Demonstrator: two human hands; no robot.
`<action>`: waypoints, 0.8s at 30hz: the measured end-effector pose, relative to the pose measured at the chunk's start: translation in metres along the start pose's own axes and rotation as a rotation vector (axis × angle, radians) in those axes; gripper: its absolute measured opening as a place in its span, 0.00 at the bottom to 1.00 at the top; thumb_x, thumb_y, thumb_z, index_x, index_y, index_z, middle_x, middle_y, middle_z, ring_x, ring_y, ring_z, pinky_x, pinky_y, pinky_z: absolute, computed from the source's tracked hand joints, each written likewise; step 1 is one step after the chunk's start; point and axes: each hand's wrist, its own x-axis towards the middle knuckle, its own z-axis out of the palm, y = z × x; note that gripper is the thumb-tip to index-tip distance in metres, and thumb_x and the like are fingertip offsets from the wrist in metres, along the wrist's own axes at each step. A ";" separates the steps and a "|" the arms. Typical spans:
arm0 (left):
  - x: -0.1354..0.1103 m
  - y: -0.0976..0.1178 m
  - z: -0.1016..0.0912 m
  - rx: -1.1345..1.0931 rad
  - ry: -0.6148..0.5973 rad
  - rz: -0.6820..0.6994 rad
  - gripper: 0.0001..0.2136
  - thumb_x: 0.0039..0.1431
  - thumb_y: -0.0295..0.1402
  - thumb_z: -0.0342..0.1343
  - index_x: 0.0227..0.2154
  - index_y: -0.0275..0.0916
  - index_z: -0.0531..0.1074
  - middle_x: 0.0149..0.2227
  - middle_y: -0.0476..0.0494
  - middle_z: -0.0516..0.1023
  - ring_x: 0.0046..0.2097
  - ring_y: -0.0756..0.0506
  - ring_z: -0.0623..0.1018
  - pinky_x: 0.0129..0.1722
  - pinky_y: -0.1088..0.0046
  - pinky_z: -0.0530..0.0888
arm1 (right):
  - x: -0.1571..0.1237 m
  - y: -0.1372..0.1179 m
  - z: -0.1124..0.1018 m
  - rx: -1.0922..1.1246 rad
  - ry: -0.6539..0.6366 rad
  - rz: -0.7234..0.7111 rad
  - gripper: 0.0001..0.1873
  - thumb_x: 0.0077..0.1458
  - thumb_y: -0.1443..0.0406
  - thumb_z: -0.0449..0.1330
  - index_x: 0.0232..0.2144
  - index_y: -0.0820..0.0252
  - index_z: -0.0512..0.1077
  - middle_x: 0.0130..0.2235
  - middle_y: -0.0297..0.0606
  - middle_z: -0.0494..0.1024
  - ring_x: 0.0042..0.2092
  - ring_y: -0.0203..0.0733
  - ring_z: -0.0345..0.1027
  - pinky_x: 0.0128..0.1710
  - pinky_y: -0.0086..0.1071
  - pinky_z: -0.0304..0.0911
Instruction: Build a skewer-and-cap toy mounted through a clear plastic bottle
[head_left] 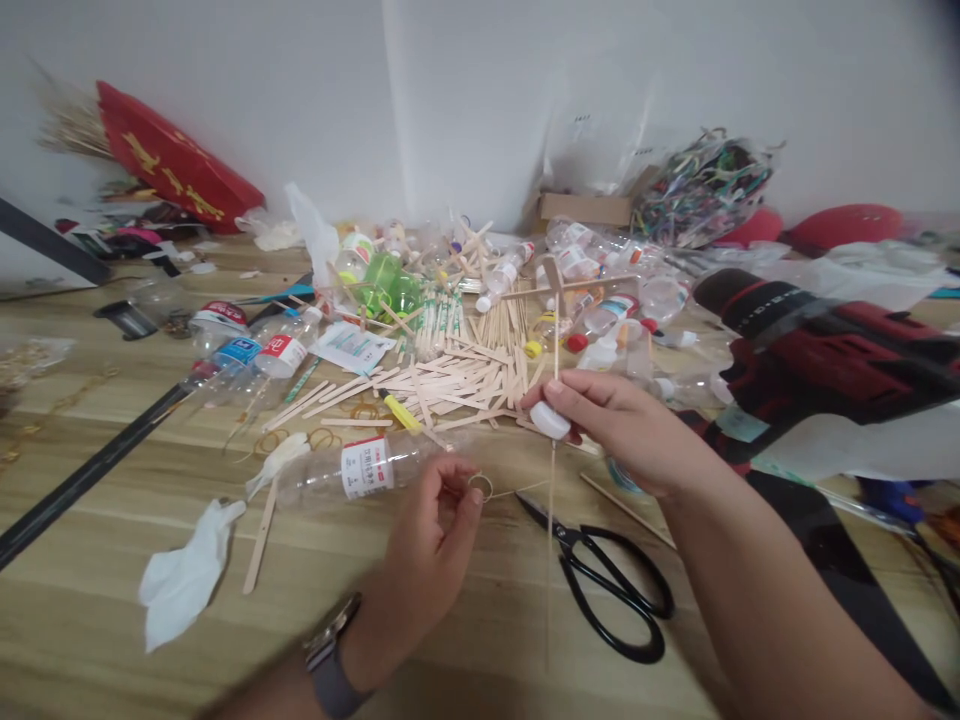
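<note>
My right hand (pixel 622 425) pinches a white bottle cap (pixel 550 420) with a thin wooden skewer (pixel 556 340) running upright through it; a crossed stick piece (pixel 559 283) sits at the skewer's top. My left hand (pixel 431 545), a watch on its wrist, pinches a small rubber band (pixel 481 486) just left of the skewer's lower end. A clear plastic bottle with a red-and-white label (pixel 360 468) lies on its side right beside the left hand.
Black scissors (pixel 607 580) lie on the wooden table (pixel 97 620) below the hands. A heap of wooden sticks (pixel 442 380) and several plastic bottles fill the middle. A red power drill (pixel 817 350) sits at right, a crumpled tissue (pixel 184 575) at left.
</note>
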 end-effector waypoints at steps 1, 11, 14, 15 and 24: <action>0.001 0.005 -0.001 0.029 0.005 0.046 0.09 0.63 0.33 0.51 0.46 0.42 0.67 0.49 0.41 0.72 0.43 0.46 0.73 0.45 0.69 0.69 | -0.001 -0.001 0.001 0.016 -0.024 0.003 0.19 0.55 0.49 0.54 0.29 0.56 0.75 0.26 0.34 0.69 0.27 0.37 0.56 0.27 0.31 0.52; 0.023 0.029 0.009 0.107 -0.349 0.013 0.11 0.64 0.35 0.48 0.45 0.38 0.70 0.38 0.45 0.77 0.37 0.47 0.75 0.37 0.72 0.70 | -0.006 -0.012 0.001 -0.016 -0.102 -0.031 0.18 0.58 0.52 0.54 0.29 0.58 0.74 0.25 0.32 0.68 0.27 0.35 0.58 0.28 0.29 0.55; 0.020 0.025 0.007 0.246 -0.288 0.059 0.10 0.65 0.35 0.47 0.34 0.37 0.71 0.33 0.47 0.76 0.36 0.48 0.73 0.36 0.72 0.67 | -0.004 -0.006 -0.004 -0.090 -0.043 -0.076 0.18 0.58 0.52 0.54 0.28 0.58 0.75 0.25 0.33 0.69 0.27 0.35 0.59 0.27 0.29 0.55; 0.018 0.024 0.006 0.280 -0.268 0.067 0.10 0.65 0.35 0.47 0.33 0.37 0.71 0.32 0.48 0.75 0.35 0.48 0.72 0.36 0.72 0.66 | -0.003 -0.004 -0.005 -0.103 -0.023 -0.094 0.18 0.58 0.52 0.55 0.28 0.58 0.75 0.25 0.33 0.69 0.27 0.35 0.59 0.26 0.29 0.55; 0.013 0.016 0.007 0.175 -0.315 -0.008 0.11 0.65 0.36 0.46 0.34 0.37 0.71 0.32 0.48 0.75 0.35 0.48 0.73 0.35 0.74 0.66 | 0.002 0.001 0.001 0.415 0.153 -0.028 0.15 0.45 0.53 0.67 0.30 0.57 0.78 0.29 0.34 0.76 0.26 0.32 0.64 0.24 0.25 0.62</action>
